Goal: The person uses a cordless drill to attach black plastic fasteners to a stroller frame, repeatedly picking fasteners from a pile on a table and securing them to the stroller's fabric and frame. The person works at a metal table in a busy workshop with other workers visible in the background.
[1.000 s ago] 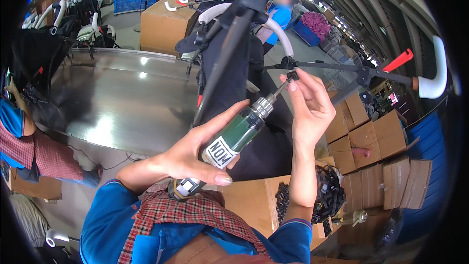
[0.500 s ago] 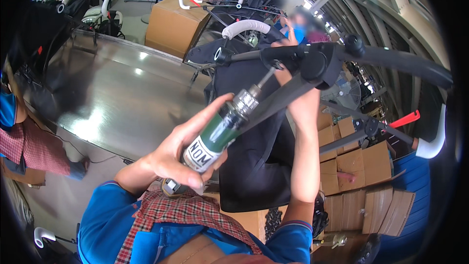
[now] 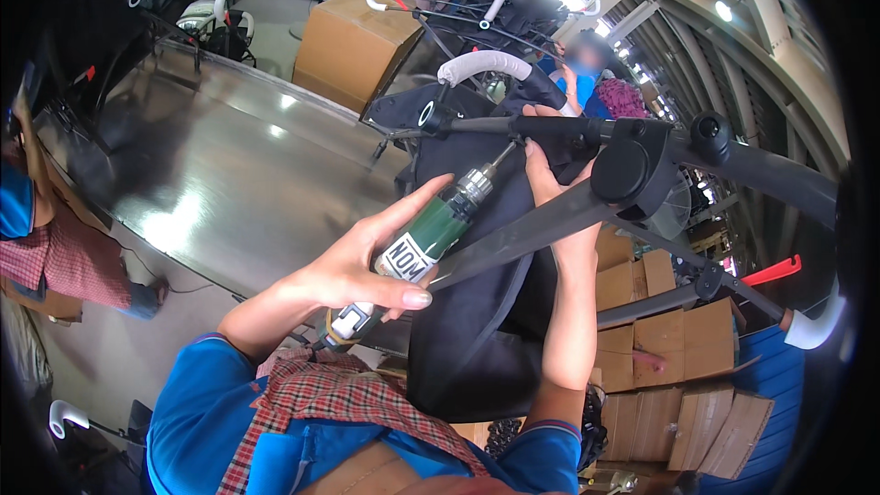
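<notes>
Green-bodied pneumatic screwdriver (image 3: 431,234) in left hand's (image 3: 362,266) wrapped fingers, right hand (image 3: 550,174) gripping black frame tube (image 3: 541,128).

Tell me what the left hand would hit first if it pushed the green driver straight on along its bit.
Most likely the black frame tube. The left hand aims the green driver up and rightward, its bit tip right by that tube, beside the right hand. Depth is unclear.

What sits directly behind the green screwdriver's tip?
The green screwdriver, held in the left hand, points its bit at a black frame tube. The right hand wraps that tube, hiding the fastener and the tube's back.
</notes>
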A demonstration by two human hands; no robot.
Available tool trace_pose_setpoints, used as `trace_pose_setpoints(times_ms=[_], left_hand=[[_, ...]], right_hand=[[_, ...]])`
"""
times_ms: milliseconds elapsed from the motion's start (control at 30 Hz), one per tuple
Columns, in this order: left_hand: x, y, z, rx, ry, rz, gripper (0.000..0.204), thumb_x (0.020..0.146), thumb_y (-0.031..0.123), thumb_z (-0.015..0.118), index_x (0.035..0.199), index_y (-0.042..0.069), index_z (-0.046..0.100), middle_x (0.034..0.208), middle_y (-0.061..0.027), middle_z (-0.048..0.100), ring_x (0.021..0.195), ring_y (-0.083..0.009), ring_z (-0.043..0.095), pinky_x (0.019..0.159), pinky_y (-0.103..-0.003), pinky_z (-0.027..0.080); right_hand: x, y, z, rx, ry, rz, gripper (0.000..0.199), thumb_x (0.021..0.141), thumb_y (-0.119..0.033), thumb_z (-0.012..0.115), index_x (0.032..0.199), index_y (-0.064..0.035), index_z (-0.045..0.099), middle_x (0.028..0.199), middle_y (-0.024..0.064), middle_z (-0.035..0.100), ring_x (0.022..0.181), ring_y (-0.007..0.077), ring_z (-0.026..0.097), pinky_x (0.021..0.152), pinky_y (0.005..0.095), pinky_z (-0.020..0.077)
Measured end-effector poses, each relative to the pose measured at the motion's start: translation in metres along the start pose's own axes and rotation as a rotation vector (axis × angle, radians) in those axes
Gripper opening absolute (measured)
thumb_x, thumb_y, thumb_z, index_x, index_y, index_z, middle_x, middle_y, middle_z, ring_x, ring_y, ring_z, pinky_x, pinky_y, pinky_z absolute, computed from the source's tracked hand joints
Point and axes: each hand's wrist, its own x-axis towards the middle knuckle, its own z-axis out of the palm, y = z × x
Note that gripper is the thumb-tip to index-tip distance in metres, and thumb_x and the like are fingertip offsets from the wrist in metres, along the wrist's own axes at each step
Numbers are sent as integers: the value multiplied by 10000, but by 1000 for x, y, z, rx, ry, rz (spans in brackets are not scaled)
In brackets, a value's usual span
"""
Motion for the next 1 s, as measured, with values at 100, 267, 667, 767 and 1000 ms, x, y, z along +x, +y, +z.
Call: trace_pose_setpoints(times_ms=[100,267,667,767,1000], left_hand=[[-2,3,0,27,21,-27,1112,710,129,794,1544,80,60,843,-97,585,607,-117,596,539,-233,478],[0,3,2,78,11,-2,1047,780,81,767,1550,129,60,802,-48,577,618,-91,581,532,-243,479],[1,-3,17,176,86,25,1026,788,18,749,1550,131,71,790,-22,587,590,-84,584,535,-235,479],[1,-2,21,105,90,23,1009,792,0,732,1549,127,77,809,-32,592,575,-93,588,526,-239,482],[1,1,21,-123,70,-3,895,826,7,658,1538,125,129,849,-88,588,542,-132,591,474,-265,490]], right_hand=[[-1,0,2,6,13,-5,235,853,73,608,1086,41,620,1085,104,675,990,173,660,880,299,525],[0,-1,1,-24,17,5,244,839,86,608,1080,47,621,1086,113,675,990,190,665,881,309,530],[-3,-4,4,-1,71,-9,232,824,105,597,1050,56,618,1065,121,675,989,203,663,870,326,545],[-3,0,5,-55,75,-49,243,809,103,603,1047,52,617,1058,120,672,968,200,664,854,322,544],[-4,4,7,-90,84,-57,243,803,92,599,1039,39,618,1039,111,670,945,201,659,843,327,532]])
